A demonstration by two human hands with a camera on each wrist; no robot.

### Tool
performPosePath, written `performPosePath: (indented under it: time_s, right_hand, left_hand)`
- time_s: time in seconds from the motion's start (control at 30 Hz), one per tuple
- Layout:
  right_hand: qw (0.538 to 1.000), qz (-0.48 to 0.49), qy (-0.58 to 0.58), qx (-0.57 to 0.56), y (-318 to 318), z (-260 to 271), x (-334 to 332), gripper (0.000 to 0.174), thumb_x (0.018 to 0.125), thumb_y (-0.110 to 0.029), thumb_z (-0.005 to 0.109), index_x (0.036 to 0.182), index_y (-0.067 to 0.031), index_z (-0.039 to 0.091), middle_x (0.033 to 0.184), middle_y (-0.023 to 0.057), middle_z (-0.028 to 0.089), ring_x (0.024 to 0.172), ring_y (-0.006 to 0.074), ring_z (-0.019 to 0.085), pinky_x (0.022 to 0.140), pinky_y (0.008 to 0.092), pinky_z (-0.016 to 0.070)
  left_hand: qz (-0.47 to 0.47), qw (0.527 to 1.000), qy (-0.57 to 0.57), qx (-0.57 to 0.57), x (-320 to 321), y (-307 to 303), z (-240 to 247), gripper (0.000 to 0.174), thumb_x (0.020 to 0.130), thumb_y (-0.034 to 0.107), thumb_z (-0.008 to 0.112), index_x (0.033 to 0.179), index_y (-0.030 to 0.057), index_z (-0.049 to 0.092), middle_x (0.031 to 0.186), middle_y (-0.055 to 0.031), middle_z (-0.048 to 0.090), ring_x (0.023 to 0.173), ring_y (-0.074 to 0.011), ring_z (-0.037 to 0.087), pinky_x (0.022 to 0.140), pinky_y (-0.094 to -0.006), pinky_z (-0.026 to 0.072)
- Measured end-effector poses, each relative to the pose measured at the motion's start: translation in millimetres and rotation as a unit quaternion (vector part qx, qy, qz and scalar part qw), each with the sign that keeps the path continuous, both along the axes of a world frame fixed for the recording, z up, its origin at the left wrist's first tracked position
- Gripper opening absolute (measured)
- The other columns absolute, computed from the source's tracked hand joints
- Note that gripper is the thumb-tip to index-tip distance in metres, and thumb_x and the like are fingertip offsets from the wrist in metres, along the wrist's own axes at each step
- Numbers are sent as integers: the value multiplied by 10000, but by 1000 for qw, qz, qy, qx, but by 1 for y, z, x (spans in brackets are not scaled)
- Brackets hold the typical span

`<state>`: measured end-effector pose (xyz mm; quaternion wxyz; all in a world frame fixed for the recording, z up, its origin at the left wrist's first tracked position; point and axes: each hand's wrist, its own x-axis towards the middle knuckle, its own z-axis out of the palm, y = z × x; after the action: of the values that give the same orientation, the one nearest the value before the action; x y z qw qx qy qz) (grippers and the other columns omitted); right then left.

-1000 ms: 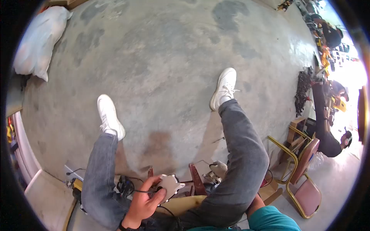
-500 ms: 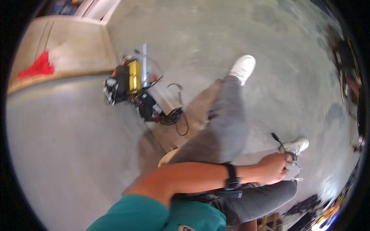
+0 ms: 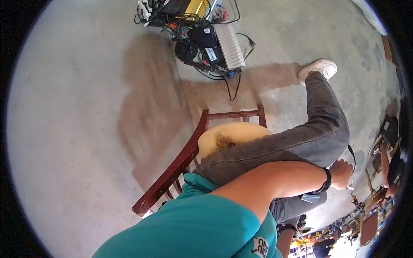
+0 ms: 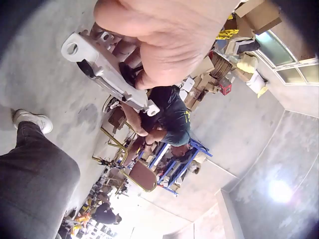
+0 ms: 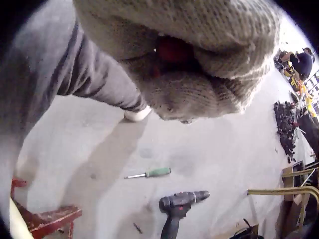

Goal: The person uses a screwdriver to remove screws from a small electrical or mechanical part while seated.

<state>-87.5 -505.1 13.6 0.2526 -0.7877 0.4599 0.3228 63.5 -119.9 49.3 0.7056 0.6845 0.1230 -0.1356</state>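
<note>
My bare left hand is out past my raised thigh, at the right of the head view. In the left wrist view its fingers and thumb grip a light grey plastic housing with round screw lugs at its corners. A black cable sticks up beside that hand. My right hand wears a grey knitted glove, its fingers curled round a small red object. The glove hides most of this object, so I cannot tell its kind.
A green-handled screwdriver and a cordless drill lie on the floor. Wired electronics with a ribbed metal case sit before the red-brown wooden chair under me. A gold-framed chair and a person are further off.
The head view has swung round to the left, bringing the electronics and chair into sight. My left hand, still gripping the housing, has gone from over my lap to the view's right side.
</note>
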Motion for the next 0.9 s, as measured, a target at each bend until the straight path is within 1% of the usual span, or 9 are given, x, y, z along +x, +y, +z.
performPosePath:
  time_s: [0.17, 0.2, 0.3, 0.33, 0.57, 0.6, 0.7, 0.77, 0.9]
  right_hand:
    - [999, 25, 6, -36, -25, 46, 36, 428, 893, -375, 644, 1167, -46, 624, 853, 46, 649, 588, 162, 556, 460, 317, 420]
    - [998, 5, -48, -48, -10, 47, 37, 196, 943, -328, 632, 846, -158, 620, 612, -23, 551, 417, 89, 439, 387, 254, 335]
    - [993, 67, -90, -47, 7, 50, 46, 204, 952, -331, 624, 842, -159, 617, 583, -30, 528, 411, 75, 417, 382, 240, 313]
    - [994, 47, -97, -31, 31, 60, 46, 219, 958, -338, 617, 831, -159, 611, 573, -40, 517, 411, 67, 408, 378, 236, 300]
    - [985, 172, 2, -28, 80, 103, 83, 228, 936, -331, 616, 876, -112, 637, 653, -17, 554, 478, 96, 460, 424, 257, 347]
    - [982, 180, -25, -54, 90, 101, 84, 289, 938, -339, 599, 729, -141, 572, 561, -46, 433, 413, 90, 357, 394, 261, 283]
    - [941, 339, -17, 5, 94, 116, 95, 263, 922, -328, 617, 733, -148, 580, 570, -44, 431, 427, 87, 363, 401, 258, 272]
    - [972, 218, -37, -83, 92, 123, 100, 312, 911, -376, 671, 740, -136, 567, 591, -42, 429, 445, 82, 359, 407, 262, 264]
    - [942, 290, -103, -132, 149, 144, 112, 331, 910, -389, 690, 753, -126, 565, 605, -45, 434, 454, 76, 355, 413, 257, 267]
  left_hand:
    - [-38, 999, -14, 20, 11, -10, -11, 491, 706, 192, 814, 1071, -81, 631, 1061, -244, 668, 1040, -360, 634, 905, -450, 497]
    - [-80, 996, -27, 35, 12, -6, -12, 487, 704, 196, 820, 1062, -81, 641, 1053, -244, 672, 1030, -355, 640, 907, -434, 500]
    - [-111, 991, -27, 65, 13, -5, -13, 449, 722, 217, 809, 1033, -74, 666, 1049, -248, 677, 1018, -349, 646, 884, -421, 498]
    - [-144, 977, -48, 152, 36, -44, -32, 406, 758, 375, 785, 1054, 97, 783, 1119, -132, 729, 1015, -303, 696, 856, -442, 527]
    - [-206, 937, -40, 279, 93, -88, -53, 407, 938, 434, 551, 1184, 171, 742, 1170, -42, 724, 1120, -252, 648, 867, -455, 494]
    - [-180, 920, -200, 284, 84, -69, -57, 373, 822, 255, 713, 952, -93, 696, 979, -246, 701, 950, -314, 684, 787, -437, 524]
    - [-160, 927, -199, 275, 78, -25, -48, 368, 838, 264, 689, 972, -79, 695, 990, -237, 702, 963, -313, 681, 799, -441, 520]
    - [-146, 939, -172, 261, 69, 3, -51, 366, 848, 270, 673, 985, -69, 694, 997, -231, 702, 972, -313, 680, 807, -443, 518]
    - [-103, 966, -128, 200, 39, 56, -35, 363, 869, 281, 642, 1011, -50, 692, 1011, -219, 704, 990, -312, 676, 823, -448, 514]
